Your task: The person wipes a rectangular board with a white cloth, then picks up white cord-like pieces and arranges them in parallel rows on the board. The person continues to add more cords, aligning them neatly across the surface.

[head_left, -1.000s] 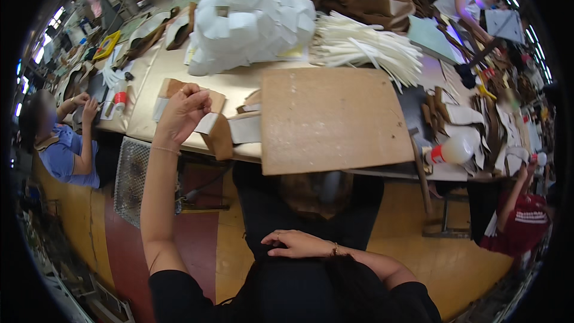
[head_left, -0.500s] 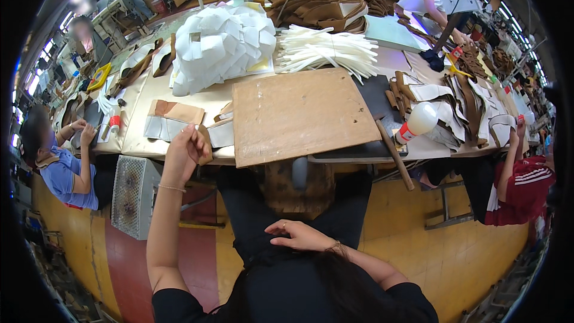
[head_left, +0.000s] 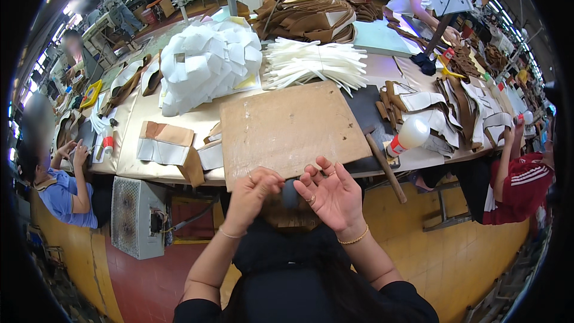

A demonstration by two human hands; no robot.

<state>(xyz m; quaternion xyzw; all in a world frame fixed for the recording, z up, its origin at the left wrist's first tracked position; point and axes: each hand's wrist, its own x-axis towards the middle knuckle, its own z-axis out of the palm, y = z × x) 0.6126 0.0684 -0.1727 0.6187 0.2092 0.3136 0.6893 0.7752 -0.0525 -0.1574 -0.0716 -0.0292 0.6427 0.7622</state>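
In the head view, both hands were raised together just below the near edge of the worktop (head_left: 179, 170), in front of the person's lap. The left hand (head_left: 254, 194) was curled, its fingers bent inward toward a small dark grey piece (head_left: 291, 193) that showed between the two hands; whether that grip was truly closed on the piece could not be told. The right hand (head_left: 332, 194) was open, palm turned up and fingers spread and slightly bent, its fingertips just beside the same grey piece, holding nothing that could be seen. A thin gold bracelet ringed each wrist.

Just beyond the hands a flat, square brown board (head_left: 290, 128) lay on the worktop, matte and scuffed, its near edge just above the knuckles. Beside the board on the right, a wooden-handled hammer (head_left: 382, 164) lay slanted over the edge, and a white plastic bottle with a red cap (head_left: 408, 136) lay on its side. To the left sat a folded piece of brown and pale grey material (head_left: 167, 146). Farther back rose a heap of white cut pieces (head_left: 206, 66) and a fan of white strips (head_left: 314, 66).
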